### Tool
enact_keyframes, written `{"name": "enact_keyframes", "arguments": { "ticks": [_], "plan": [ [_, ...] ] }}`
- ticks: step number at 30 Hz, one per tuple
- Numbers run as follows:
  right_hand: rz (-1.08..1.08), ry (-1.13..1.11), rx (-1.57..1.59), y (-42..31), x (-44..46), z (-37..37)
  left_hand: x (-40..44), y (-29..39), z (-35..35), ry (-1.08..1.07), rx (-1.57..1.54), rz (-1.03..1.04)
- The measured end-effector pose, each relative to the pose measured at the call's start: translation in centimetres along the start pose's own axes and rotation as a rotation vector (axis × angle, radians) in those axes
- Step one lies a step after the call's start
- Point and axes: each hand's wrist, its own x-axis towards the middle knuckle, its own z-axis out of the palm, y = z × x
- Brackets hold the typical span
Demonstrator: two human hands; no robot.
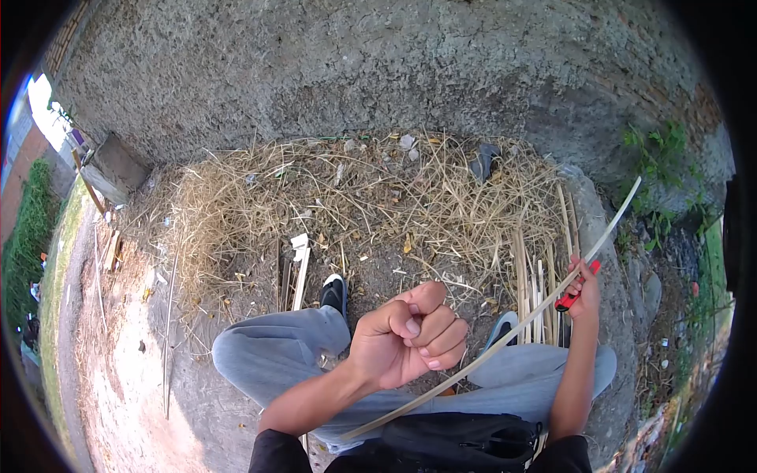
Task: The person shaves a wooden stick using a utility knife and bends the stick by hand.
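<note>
My left hand (410,335) is raised over my lap, palm side up, its fingers curled into a fist with the thumb folded over. Nothing sticks out of it. At the right, my right hand (583,292) is closed around a red utility knife (566,300) and a long, pale bamboo strip (505,347). From that hand the strip runs up to the right, and down to the left across my legs, passing below the left fist without visibly touching it. I cannot make out the knife's blade.
Several split strips (536,292) lie beside my right foot, and a few more (301,276) beyond my left shoe (334,292). Dry straw (378,189) covers the ground up to a rough wall (378,71). A black bag (457,441) rests at my waist.
</note>
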Motion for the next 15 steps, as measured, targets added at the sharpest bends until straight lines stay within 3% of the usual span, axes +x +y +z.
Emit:
{"name": "enact_keyframes", "arguments": {
  "ticks": [15],
  "plan": [
    [-0.003,0.007,-0.018,0.5,-0.2,0.3,-0.2,-0.7,-1.0,-0.082,0.018,0.019]
  ]
}}
